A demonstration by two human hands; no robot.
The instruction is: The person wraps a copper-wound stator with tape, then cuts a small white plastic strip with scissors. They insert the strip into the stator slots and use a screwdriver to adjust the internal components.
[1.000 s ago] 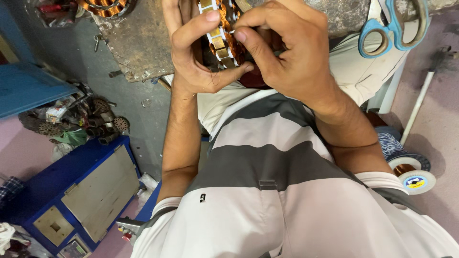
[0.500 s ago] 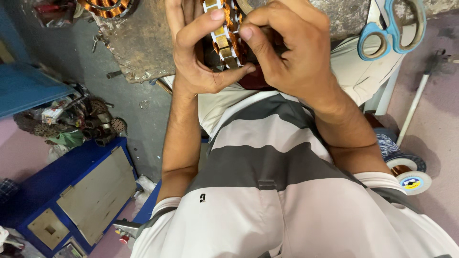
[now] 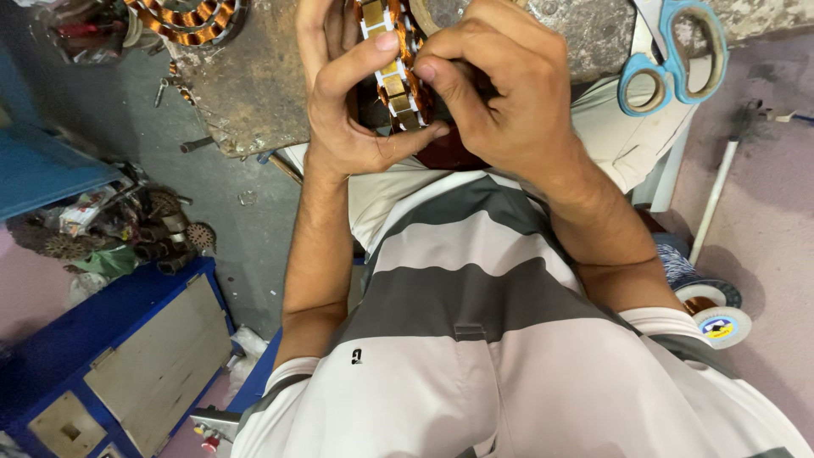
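A round motor stator (image 3: 394, 80) with copper windings and white slot liners sits between both hands at the top of the head view, over my lap. My left hand (image 3: 343, 110) cradles it from the left, thumb pressed across its rim. From the right, my right hand (image 3: 504, 102) curls over it with fingertips on the windings. Most of the stator is hidden behind the fingers. Below them is my grey and white striped shirt (image 3: 475, 280).
Blue-handled scissors (image 3: 674, 55) lie on a worn work board (image 3: 254, 85) at top right. Another copper-wound stator (image 3: 182, 21) rests at top left. A blue box (image 3: 119, 365) and scrap parts (image 3: 127, 229) sit on the floor left; wire spools (image 3: 716, 318) right.
Both hands and the stator have shifted slightly up and left in view. My left thumb has slid further across the stator rim. The grip stays the same.
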